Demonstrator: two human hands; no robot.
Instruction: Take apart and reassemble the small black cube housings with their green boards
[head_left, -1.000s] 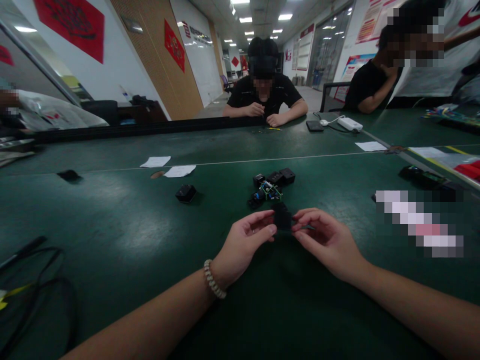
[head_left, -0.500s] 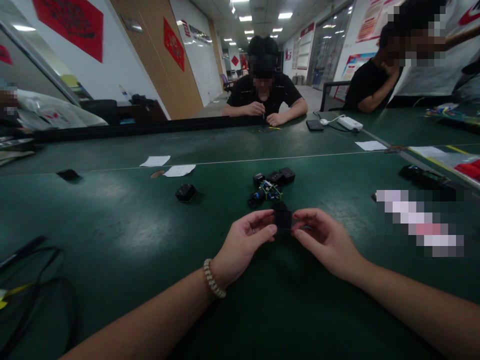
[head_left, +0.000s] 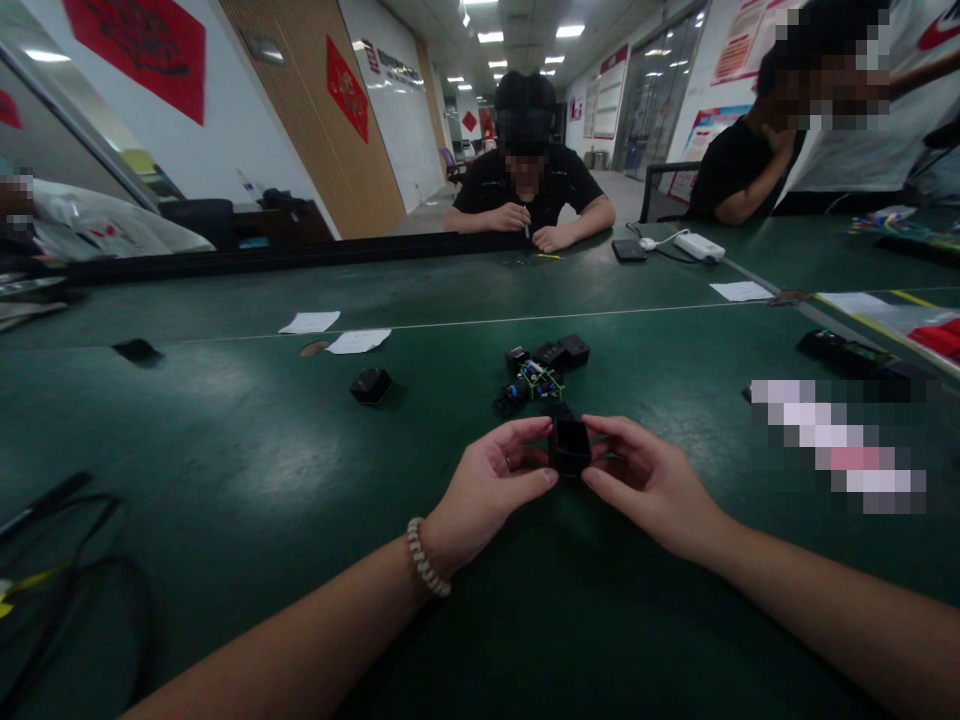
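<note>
Between my two hands is a small black box-shaped housing (head_left: 570, 450), its hollow inside facing me. My left hand (head_left: 499, 475) grips its left side between thumb and fingers, and a beaded bracelet circles that wrist. From the right, the thumb and fingers of my right hand (head_left: 645, 475) press on the opposite side. Just beyond the housing lies a small cluster of circuit boards (head_left: 538, 380) with blue and green parts. Several black housings (head_left: 574, 350) sit against that cluster. Another black block (head_left: 371, 385) rests apart to the left.
Paper slips (head_left: 360, 342) lie on the green table (head_left: 247, 560). Black cables (head_left: 75, 570) are at the left edge. A black device (head_left: 847, 352) lies at right, beside a blurred-out object (head_left: 840, 445). Across the table a person (head_left: 525, 190) works; another person (head_left: 739, 165) sits at right.
The black housing has turned in my fingers: earlier a flat face showed, now its hollow side does. My right fingers have closed in on its side.
</note>
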